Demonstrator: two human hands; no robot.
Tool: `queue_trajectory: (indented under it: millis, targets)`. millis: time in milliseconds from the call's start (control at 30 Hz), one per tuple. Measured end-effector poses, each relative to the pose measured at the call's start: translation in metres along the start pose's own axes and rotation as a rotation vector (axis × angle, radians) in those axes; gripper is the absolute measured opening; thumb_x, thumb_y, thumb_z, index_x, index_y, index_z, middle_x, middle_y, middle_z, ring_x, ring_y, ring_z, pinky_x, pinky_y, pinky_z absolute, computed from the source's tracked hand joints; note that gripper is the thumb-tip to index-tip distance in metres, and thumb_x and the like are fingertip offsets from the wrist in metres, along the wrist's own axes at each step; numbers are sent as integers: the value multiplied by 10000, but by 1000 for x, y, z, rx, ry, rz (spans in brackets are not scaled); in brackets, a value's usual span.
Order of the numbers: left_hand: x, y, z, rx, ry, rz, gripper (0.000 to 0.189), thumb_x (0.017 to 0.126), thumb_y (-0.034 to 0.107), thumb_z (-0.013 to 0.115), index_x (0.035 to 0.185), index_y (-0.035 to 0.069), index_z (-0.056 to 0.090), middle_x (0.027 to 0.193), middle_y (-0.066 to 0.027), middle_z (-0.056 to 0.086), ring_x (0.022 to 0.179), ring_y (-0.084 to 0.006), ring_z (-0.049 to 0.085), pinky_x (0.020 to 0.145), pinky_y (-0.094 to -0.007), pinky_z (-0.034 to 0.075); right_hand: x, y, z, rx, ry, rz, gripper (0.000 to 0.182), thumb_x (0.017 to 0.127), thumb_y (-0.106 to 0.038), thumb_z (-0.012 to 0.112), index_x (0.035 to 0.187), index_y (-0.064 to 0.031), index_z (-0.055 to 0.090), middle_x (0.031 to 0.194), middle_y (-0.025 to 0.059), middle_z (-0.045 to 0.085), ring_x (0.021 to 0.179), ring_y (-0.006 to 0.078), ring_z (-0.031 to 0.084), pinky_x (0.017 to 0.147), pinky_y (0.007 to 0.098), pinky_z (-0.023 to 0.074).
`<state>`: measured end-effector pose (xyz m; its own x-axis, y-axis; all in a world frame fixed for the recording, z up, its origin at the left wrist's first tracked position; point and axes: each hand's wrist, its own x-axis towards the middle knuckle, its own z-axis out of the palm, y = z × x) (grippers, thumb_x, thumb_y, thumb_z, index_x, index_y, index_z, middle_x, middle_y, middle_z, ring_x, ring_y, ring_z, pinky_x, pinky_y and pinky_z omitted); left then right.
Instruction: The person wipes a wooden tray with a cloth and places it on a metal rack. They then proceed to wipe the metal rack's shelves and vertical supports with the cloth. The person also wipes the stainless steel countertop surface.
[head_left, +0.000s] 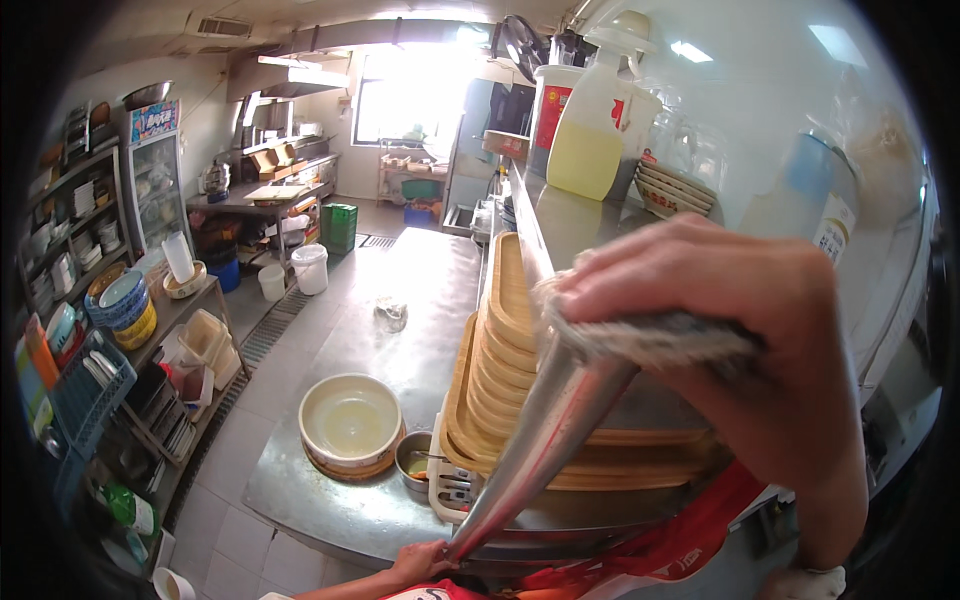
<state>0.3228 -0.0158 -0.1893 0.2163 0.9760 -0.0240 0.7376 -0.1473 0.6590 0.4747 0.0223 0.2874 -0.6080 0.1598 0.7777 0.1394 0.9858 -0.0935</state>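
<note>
My right hand (705, 285) is raised close to the camera, its fingers closed over a grayish cloth (660, 341). The cloth rests against the upper end of a round stainless steel post (555, 420) at the shelf's corner. Low in the picture, my left hand (421, 561) is at the lower part of that post; whether its fingers wrap around it is hard to tell. Behind the post are stacked wooden trays (499, 375). A large white bowl (351, 420) with some pale liquid stands on a round wooden board, beside a small metal pot (414, 461) with a utensil in it.
Above the trays, a steel shelf (574, 225) holds a spray bottle (589, 142) of yellow liquid, a tub and stacked bowls (671, 191). A crumpled clear plastic piece (391, 313) lies on the steel table (420, 262). Racks with dishes line the left; white buckets (310, 268) stand on the floor.
</note>
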Motion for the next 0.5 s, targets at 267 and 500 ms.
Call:
queue_trajectory:
  millis: [267, 500]
  targets:
    - [0, -1, 0, 13, -13, -7, 470, 693, 520, 612, 903, 102, 563, 741, -85, 611, 731, -283, 601, 609, -382, 468, 27, 26, -32, -288, -413, 413, 167, 767, -72, 580, 901, 27, 585, 713, 107, 576, 639, 135, 531, 620, 274, 425]
    - [1, 2, 0, 4, -12, -13, 448, 684, 521, 628, 782, 90, 556, 699, -99, 616, 680, -274, 613, 580, -380, 471, 15, 26, -39, -239, -439, 341, 154, 779, -53, 545, 907, 29, 568, 800, 112, 581, 783, 152, 543, 699, 273, 419]
